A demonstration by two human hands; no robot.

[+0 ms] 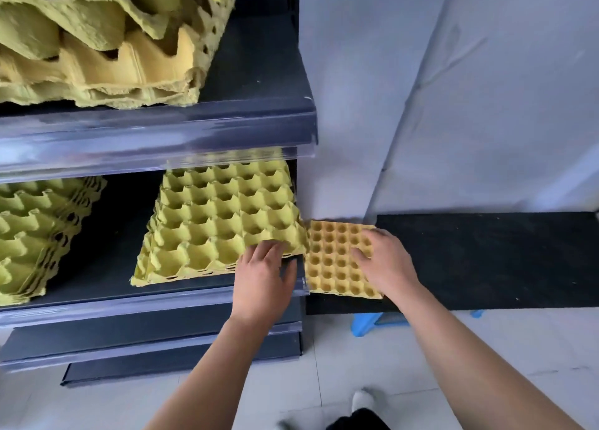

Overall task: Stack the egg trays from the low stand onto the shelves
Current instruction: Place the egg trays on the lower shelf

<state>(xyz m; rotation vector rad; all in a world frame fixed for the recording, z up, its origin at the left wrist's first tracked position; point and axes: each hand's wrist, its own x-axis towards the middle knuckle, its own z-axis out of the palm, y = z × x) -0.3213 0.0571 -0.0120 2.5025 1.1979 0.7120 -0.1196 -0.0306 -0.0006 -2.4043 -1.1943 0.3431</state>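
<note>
an egg tray (334, 267) is pressed onto the low stand (486, 261) by the spread, flat right hand (387, 262). straight fingers of the left hand (262, 277) are rested on the shelf stack (220, 215), its far edge hidden under the upper shelf (155, 137).

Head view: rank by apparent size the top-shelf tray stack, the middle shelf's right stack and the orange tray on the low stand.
1. Top-shelf tray stack: looks largest, but it is nearest the camera and cropped, so unsure.
2. Middle shelf's right stack.
3. Orange tray: looks smallest, but it lies farthest down.
</note>
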